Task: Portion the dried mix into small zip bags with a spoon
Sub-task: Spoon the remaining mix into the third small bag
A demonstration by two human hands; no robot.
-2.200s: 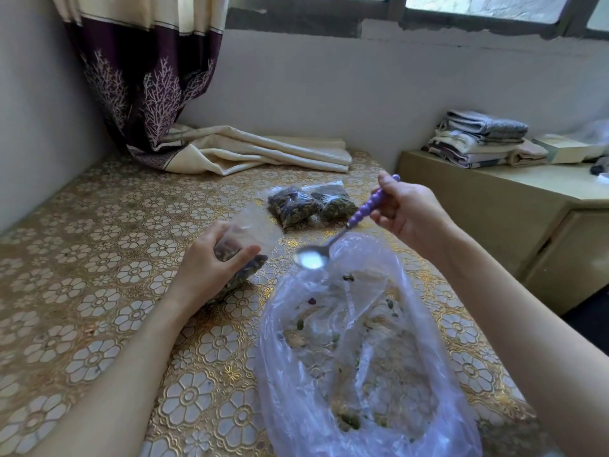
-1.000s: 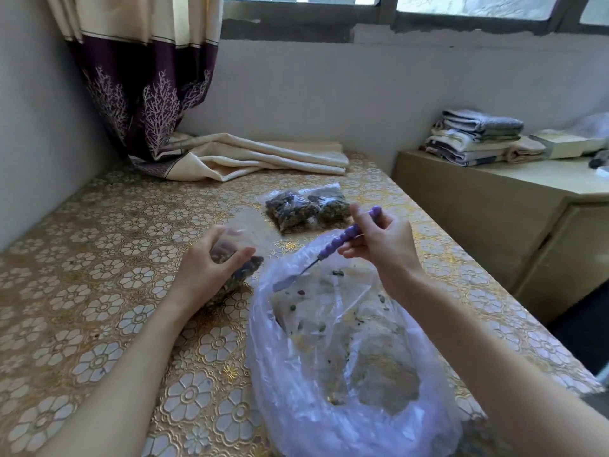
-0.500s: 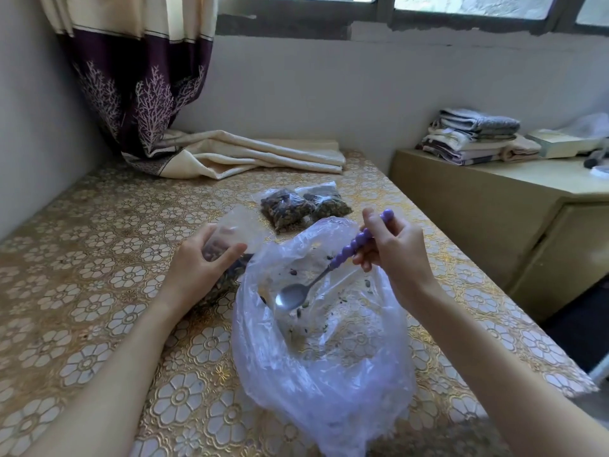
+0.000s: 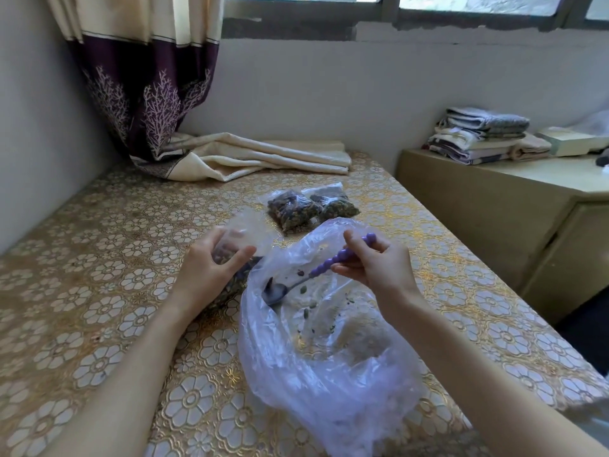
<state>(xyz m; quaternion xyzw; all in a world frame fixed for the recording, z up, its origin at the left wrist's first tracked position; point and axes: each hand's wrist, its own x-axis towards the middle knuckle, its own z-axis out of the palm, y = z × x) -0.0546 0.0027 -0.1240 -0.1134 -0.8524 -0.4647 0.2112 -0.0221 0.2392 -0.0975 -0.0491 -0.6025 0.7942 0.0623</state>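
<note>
A big clear plastic bag [image 4: 329,351] lies open on the table, with only scattered bits of dried mix [image 4: 306,313] stuck inside. My right hand [image 4: 375,265] pinches the purple beaded handle of a metal spoon [image 4: 276,293], whose bowl reaches down into the bag's left side. To the left, my left hand [image 4: 207,272] grips a small zip bag [image 4: 244,232] that is partly filled with dark mix and stands with its mouth up. Two filled small zip bags [image 4: 309,206] lie side by side farther back.
The table wears a gold floral cloth [image 4: 99,291]. A folded cream cloth [image 4: 263,156] and a purple curtain [image 4: 145,103] sit at the back. Right of the table stands a lower cabinet [image 4: 514,206] with stacked towels [image 4: 484,135]. A wall runs along the left.
The spoon has gone from above the small zip bag down into the big bag, and its bowl now sits low at the bag's left side. My left hand has kept hold of the small bag.
</note>
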